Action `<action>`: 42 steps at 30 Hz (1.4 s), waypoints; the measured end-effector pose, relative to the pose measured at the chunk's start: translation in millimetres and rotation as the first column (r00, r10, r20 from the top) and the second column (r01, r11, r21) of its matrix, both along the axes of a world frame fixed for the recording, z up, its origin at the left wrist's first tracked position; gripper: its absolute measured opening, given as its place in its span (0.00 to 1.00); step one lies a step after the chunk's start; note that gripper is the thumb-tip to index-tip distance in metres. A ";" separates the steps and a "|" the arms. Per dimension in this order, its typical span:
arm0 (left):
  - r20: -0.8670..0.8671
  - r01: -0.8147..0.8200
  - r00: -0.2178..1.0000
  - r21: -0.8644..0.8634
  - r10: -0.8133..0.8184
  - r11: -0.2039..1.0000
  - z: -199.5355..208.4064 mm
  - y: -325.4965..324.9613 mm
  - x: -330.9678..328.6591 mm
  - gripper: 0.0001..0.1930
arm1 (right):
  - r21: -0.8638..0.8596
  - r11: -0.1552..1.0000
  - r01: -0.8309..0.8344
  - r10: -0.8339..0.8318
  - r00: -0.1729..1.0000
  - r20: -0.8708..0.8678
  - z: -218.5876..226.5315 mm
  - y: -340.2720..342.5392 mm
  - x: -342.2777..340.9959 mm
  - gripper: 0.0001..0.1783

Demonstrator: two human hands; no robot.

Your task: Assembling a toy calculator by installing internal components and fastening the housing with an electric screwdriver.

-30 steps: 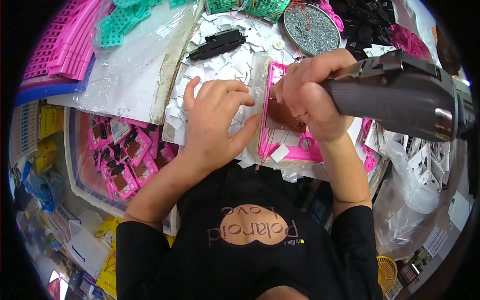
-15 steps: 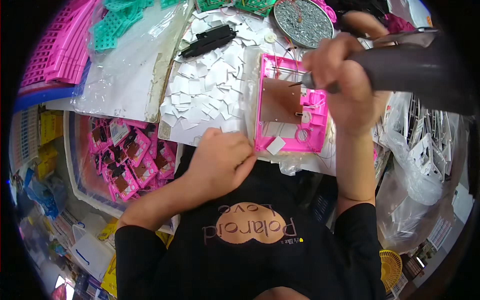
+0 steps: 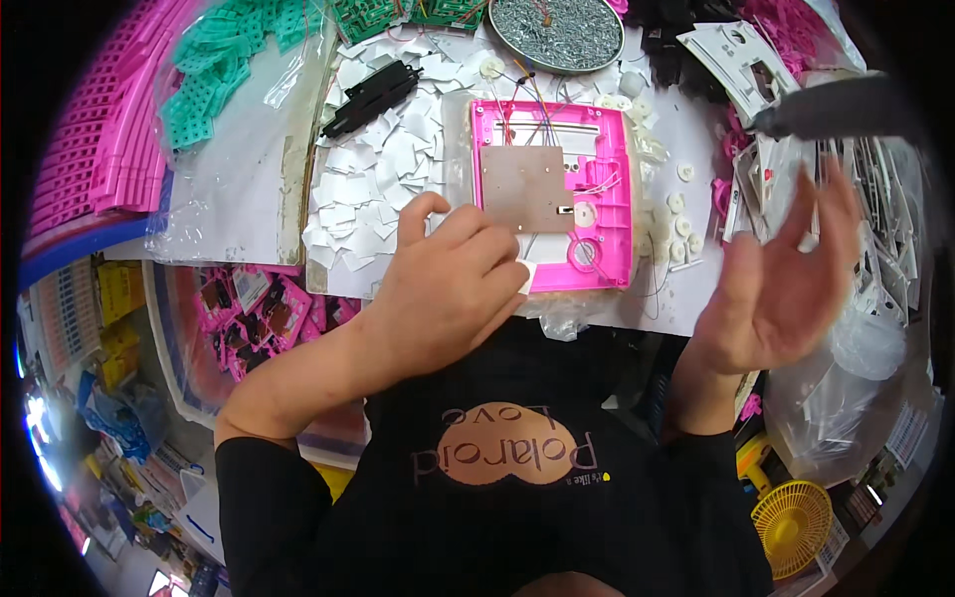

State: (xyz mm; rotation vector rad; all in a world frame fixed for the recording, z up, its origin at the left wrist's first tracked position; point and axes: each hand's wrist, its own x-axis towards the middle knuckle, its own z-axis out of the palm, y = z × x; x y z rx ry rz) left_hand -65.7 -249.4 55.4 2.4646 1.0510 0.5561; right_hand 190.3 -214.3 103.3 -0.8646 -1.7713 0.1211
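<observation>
A pink plastic case (image 3: 619, 194), open side up, lies on the table with a brown circuit board (image 3: 522, 187) and thin wires inside. My left hand (image 3: 453, 284) is over its near left corner, fingers curled closed at a small white square piece (image 3: 528, 276); the hand hides part of that piece. Off to the right of the case, my right hand (image 3: 786, 284) is raised with its fingers spread and nothing in it, slightly blurred. A dark electric screwdriver (image 3: 846, 107) hangs beyond my right hand, apart from it.
White square pieces (image 3: 378, 184) cover the table left of the case, with a black part (image 3: 373, 98) on them. A round tray of screws (image 3: 557, 35) sits behind. Pink assemblies fill a bin (image 3: 184, 368) at left. White wheels (image 3: 678, 224) and bagged white frames (image 3: 865, 219) are at right.
My right hand has let go of the screwdriver and come down toward me, opening. The screwdriver has moved right, away from the case. My left hand has shifted onto the case corner beside the white piece.
</observation>
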 end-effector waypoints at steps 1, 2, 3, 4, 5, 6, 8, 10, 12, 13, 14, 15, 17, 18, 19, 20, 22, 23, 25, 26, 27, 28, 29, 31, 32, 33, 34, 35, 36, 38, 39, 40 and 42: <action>0.017 -0.006 1.000 -0.037 0.007 0.999 0.2 -0.2 -0.7 0.10 | -0.118 0.987 -0.106 0.117 0.989 0.090 -0.9 0.3 9.3 0.29; 0.034 -0.014 0.999 -0.074 0.016 0.997 0.5 -0.4 -1.4 0.09 | -0.240 0.959 -0.152 0.189 0.972 0.139 -3.5 -0.3 8.3 0.26; 0.055 -0.045 0.997 -0.078 0.050 0.996 0.4 0.7 -2.0 0.08 | -0.366 0.914 -0.178 0.257 0.949 0.181 -5.5 -2.8 6.4 0.22; 0.069 -0.085 0.993 -0.079 0.091 0.993 -1.7 2.5 -3.4 0.07 | -0.477 0.864 -0.161 0.281 0.940 0.192 -11.4 -3.8 -8.2 0.18; 0.094 -0.111 0.988 -0.085 0.119 0.990 -0.9 5.8 -3.9 0.05 | -0.478 0.860 -0.180 0.325 0.915 0.240 -19.0 -2.7 -14.7 0.18; 0.133 -0.138 0.980 -0.103 0.151 0.985 -2.2 8.4 -4.0 0.05 | -0.480 0.854 -0.199 0.367 0.885 0.287 -28.6 -0.8 -20.1 0.18; 0.201 -0.206 0.952 -0.139 0.231 0.969 -8.3 11.5 -3.8 0.03 | -0.505 0.830 -0.237 0.411 0.872 0.267 -39.0 0.0 -31.9 0.15; 0.252 -0.204 0.917 -0.371 0.309 0.906 -5.3 13.4 -4.1 0.03 | -0.521 0.814 -0.256 0.431 0.868 0.246 -49.2 1.4 -38.8 0.12; 0.284 -0.147 0.894 -0.547 0.348 0.824 -4.7 15.3 -8.0 0.05 | -0.527 0.810 -0.256 0.425 0.876 0.227 -57.7 3.3 -42.6 0.09; 0.299 -0.103 0.888 -0.610 0.348 0.786 -6.9 16.0 -14.1 0.05 | -0.549 0.798 -0.248 0.422 0.880 0.217 -57.4 4.3 -43.3 0.08; 0.314 -0.056 0.883 -0.669 0.350 0.741 -7.9 16.5 -18.5 0.06 | -0.570 0.786 -0.239 0.419 0.884 0.207 -55.6 5.7 -43.3 0.07; 0.314 -0.044 0.882 -0.685 0.350 0.727 -7.3 17.0 -20.5 0.06 | -0.591 0.773 -0.229 0.415 0.888 0.198 -54.2 7.0 -43.8 0.06; 0.322 -0.013 0.880 -0.717 0.348 0.697 -7.1 17.5 -22.7 0.07 | -0.592 0.775 -0.223 0.416 0.884 0.212 -52.8 7.6 -45.1 0.06; 0.339 -0.018 0.872 -0.701 0.355 0.713 -9.3 17.3 -22.8 0.08 | -0.592 0.776 -0.219 0.417 0.882 0.220 -52.8 7.6 -45.8 0.06; 0.356 -0.024 0.861 -0.684 0.362 0.729 -13.3 16.5 -21.5 0.08 | -0.588 0.778 -0.220 0.415 0.883 0.220 -53.0 7.5 -46.2 0.06; 0.373 -0.031 0.851 -0.666 0.370 0.745 -15.4 15.9 -20.4 0.09 | -0.585 0.781 -0.220 0.413 0.884 0.220 -53.2 7.3 -46.7 0.06; 0.312 -0.053 0.875 -0.699 0.371 0.713 -8.6 17.0 -19.0 0.07 | -0.572 0.790 -0.218 0.410 0.883 0.229 -52.8 5.9 -47.6 0.06; 0.282 -0.064 0.885 -0.714 0.370 0.697 -5.1 17.7 -18.0 0.06 | -0.564 0.797 -0.217 0.408 0.882 0.238 -51.9 4.3 -48.1 0.06; 0.280 -0.097 0.899 -0.624 0.338 0.776 -2.0 18.1 -12.9 0.06 | -0.559 0.800 -0.219 0.410 0.880 0.242 -51.2 2.3 -48.7 0.06; 0.277 -0.112 0.905 -0.574 0.322 0.811 -1.6 18.0 -11.3 0.06 | -0.562 0.796 -0.223 0.413 0.879 0.237 -51.2 1.7 -48.8 0.06; 0.280 -0.117 0.909 -0.541 0.309 0.833 -3.0 17.9 -11.0 0.06 | -0.566 0.793 -0.227 0.417 0.879 0.232 -51.3 1.4 -48.7 0.06; 0.281 -0.121 0.913 -0.507 0.297 0.853 -5.1 17.8 -10.6 0.06 | -0.577 0.783 -0.232 0.423 0.879 0.220 -51.7 1.6 -48.1 0.06; 0.282 -0.125 0.916 -0.472 0.284 0.873 -6.3 17.7 -10.6 0.06 | -0.587 0.774 -0.238 0.428 0.879 0.208 -52.4 2.0 -47.0 0.06; 0.280 -0.116 0.920 -0.478 0.276 0.871 -6.4 17.0 -12.0 0.06 | -0.605 0.759 -0.243 0.433 0.882 0.188 -52.9 2.2 -45.9 0.06; 0.278 -0.113 0.921 -0.481 0.273 0.869 -6.4 16.5 -12.7 0.06 | -0.612 0.753 -0.243 0.432 0.884 0.181 -53.0 2.2 -45.9 0.06; 0.305 -0.111 0.911 -0.467 0.278 0.877 -7.7 15.9 -12.6 0.06 | -0.620 0.747 -0.242 0.431 0.885 0.173 -53.0 2.3 -46.0 0.06; 0.334 -0.106 0.900 -0.452 0.278 0.886 -10.5 16.1 -12.3 0.05 | -0.628 0.742 -0.234 0.426 0.888 0.172 -52.4 2.0 -46.1 0.06; 0.363 -0.102 0.889 -0.437 0.279 0.894 -12.3 16.5 -12.2 0.05 | -0.636 0.738 -0.227 0.421 0.891 0.171 -51.2 1.5 -46.2 0.06; 0.371 -0.087 0.890 -0.435 0.267 0.896 -12.8 17.1 -12.8 0.05 | -0.644 0.733 -0.219 0.416 0.893 0.170 -50.7 1.2 -46.4 0.06; 0.388 -0.061 0.889 -0.430 0.245 0.901 -12.6 17.5 -14.1 0.04 | -0.648 0.729 -0.219 0.410 0.899 0.158 -50.7 1.4 -46.4 0.06; 0.386 -0.073 0.886 -0.428 0.255 0.901 -13.4 17.0 -14.1 0.04 | -0.651 0.727 -0.218 0.406 0.901 0.152 -50.9 1.5 -46.5 0.06; 0.386 -0.083 0.884 -0.427 0.265 0.900 -15.3 16.2 -13.7 0.04 | -0.652 0.727 -0.216 0.406 0.901 0.154 -51.1 1.2 -46.6 0.06; 0.363 -0.102 0.891 -0.426 0.273 0.899 -15.0 15.2 -12.9 0.04 | -0.653 0.727 -0.212 0.406 0.900 0.160 -51.3 0.6 -46.7 0.06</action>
